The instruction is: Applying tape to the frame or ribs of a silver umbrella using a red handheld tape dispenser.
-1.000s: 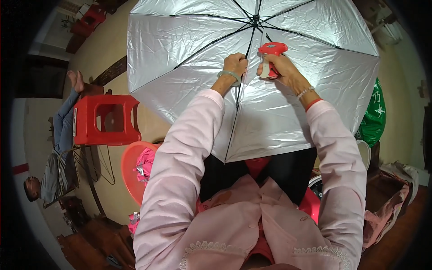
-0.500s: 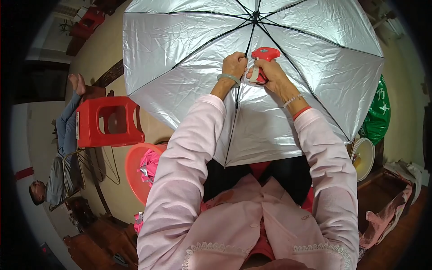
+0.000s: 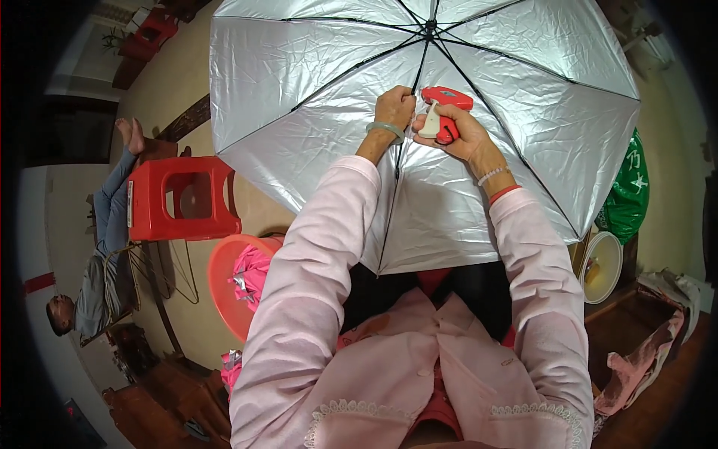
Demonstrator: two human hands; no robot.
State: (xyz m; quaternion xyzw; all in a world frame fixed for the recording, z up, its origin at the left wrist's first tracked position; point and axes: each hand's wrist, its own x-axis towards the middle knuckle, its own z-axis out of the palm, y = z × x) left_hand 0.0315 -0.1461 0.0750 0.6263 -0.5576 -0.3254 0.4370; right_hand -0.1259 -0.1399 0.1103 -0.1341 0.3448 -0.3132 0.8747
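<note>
An opened umbrella with a silver inner lining and black ribs spreads in front of me, its hub at the top. My left hand, a pale bangle on its wrist, is closed on one of the umbrella's ribs and the lining beside it. Just to its right my right hand grips a red tagging gun with a white trigger. The gun is over the lining, close to my left fingers; whether its tip touches anything is hidden.
At left stand a red plastic stool and an orange-pink basin holding pink folded items. Beyond, a person reclines on a chair. A green bag, a white bucket and a wooden box with cloth are at right.
My right hand has turned and moved slightly down and right with the tagging gun, showing more of its white trigger. The umbrella and my left hand have shifted a little to the right.
</note>
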